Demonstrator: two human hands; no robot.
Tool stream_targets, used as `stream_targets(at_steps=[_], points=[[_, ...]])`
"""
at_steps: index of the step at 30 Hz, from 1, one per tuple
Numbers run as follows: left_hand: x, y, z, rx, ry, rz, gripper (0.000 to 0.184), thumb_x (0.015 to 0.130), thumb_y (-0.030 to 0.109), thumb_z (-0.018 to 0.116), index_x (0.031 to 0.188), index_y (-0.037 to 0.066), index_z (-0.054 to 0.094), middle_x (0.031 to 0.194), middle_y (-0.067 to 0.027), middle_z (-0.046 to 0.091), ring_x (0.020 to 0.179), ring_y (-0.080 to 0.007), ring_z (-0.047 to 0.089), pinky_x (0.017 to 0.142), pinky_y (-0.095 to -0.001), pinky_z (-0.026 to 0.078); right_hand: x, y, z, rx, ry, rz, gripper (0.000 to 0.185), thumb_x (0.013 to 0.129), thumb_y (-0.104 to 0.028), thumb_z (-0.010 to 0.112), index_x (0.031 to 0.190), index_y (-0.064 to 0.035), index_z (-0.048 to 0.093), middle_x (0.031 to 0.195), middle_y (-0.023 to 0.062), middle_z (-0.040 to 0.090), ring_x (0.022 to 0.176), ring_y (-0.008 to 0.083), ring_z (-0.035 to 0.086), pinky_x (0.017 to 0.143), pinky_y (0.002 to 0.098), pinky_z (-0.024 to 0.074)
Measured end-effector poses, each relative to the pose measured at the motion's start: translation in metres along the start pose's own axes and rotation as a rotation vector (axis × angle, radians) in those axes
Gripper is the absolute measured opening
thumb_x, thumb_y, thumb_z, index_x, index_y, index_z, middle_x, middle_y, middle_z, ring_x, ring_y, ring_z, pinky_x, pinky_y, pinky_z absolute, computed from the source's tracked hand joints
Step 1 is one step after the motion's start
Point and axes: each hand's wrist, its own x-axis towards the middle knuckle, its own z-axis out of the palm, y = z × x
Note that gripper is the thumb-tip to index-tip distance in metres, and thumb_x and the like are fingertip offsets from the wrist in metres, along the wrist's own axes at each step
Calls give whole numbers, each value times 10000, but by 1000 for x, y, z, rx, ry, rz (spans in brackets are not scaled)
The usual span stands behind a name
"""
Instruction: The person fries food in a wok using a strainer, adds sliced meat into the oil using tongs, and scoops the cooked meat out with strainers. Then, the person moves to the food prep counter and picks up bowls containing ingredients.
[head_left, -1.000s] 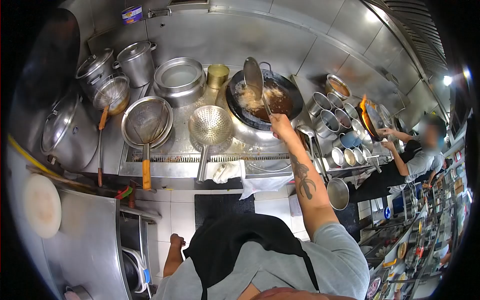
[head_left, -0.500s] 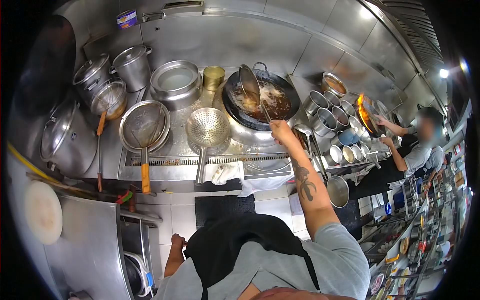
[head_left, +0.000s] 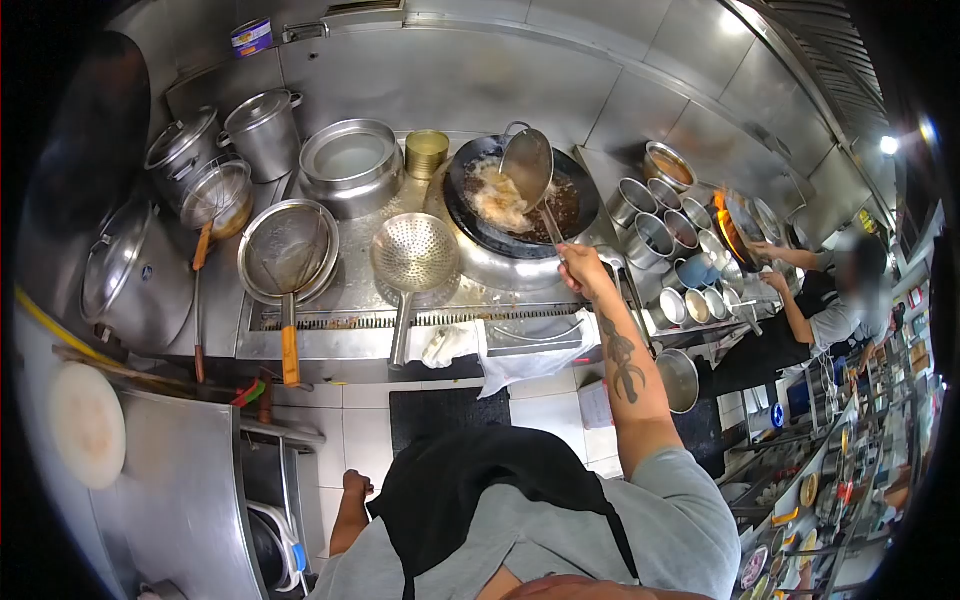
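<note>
Right hand: here it is, fingers closed around the handle of a long-handled skimmer, arm stretched out over the cooking counter.
Skimmer: tilted over the wok, its round head towards the back and right; whether the lower edge touches the food, I cannot tell.
Just changed: the head has swung rightward in the last half second, and the right hand has shifted right along with it!
What it means: a pale, frothy mass of food now shows plainly left of the head, so this looks like stirring or turning rather than lifting out.
Wok: on the stove at the back of the counter, dark bubbling liquid on the right side of the food.
Left hand: down by the body, well apart from the wok; fingers seem curled, but how tightly, or around what, I cannot tell.
Near the wok: a perforated ladle to the left, a gold tin just beside the rim, metal cups to the right.
Further right: a co-worker handles a flaming pan.
</note>
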Motion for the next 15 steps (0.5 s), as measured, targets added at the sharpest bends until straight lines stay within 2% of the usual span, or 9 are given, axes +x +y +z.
stream_targets(at_steps=[3, 4, 7, 11, 14, 15], points=[[1, 1, 0, 2, 7, 7, 177, 706, -143, 496, 832, -23, 465, 716, -225, 587, 573, -338, 647, 400, -436, 548, 4, -9, 4, 343, -23, 129, 229, 947, -217, 471, 1098, -57, 536, 542, 5, 499, 341, 96, 363, 316, 244, 246], [2, 0, 0, 1, 9, 7, 178, 704, -142, 497, 832, -23, 466, 715, -224, 586, 572, -337, 646, 399, -436, 547, 4, -11, -1, 352, -17, 136, 222, 942, -212, 477, 1102, -65, 519, 550, 10, 502, 336, 99, 355, 308, 246, 239], [3, -4, 1, 2, 14, 8, 180, 701, -140, 499, 834, -23, 468, 714, -222, 584, 567, -334, 642, 398, -433, 545, 2, -7, -10, 327, 18, 118, 219, 939, -217, 487, 1092, -66, 529, 549, 10, 502, 333, 96, 363, 301, 244, 234], [0, -10, 1, 5, 20, 6, 182, 697, -138, 503, 835, -23, 471, 712, -218, 582, 561, -331, 637, 395, -430, 542, 2, 0, -7, 129, 89, 23, 227, 946, -229, 479, 1097, -71, 542, 541, 2, 499, 334, 91, 376, 297, 244, 236], [-2, -15, 0, 10, 25, 5, 185, 694, -136, 506, 836, -23, 473, 711, -215, 580, 557, -328, 632, 393, -427, 539, 16, 8, -6, 18, 75, 108, 238, 944, -228, 478, 1112, -73, 542, 554, 10, 506, 334, 95, 374, 296, 250, 239], [-2, -16, 1, 10, 25, 5, 185, 692, -135, 506, 836, -23, 474, 711, -214, 580, 555, -327, 631, 393, -426, 538, 16, 6, -5, 87, 62, 108, 249, 939, -234, 490, 1109, -65, 556, 559, 11, 514, 345, 95, 390, 313, 251, 256]])
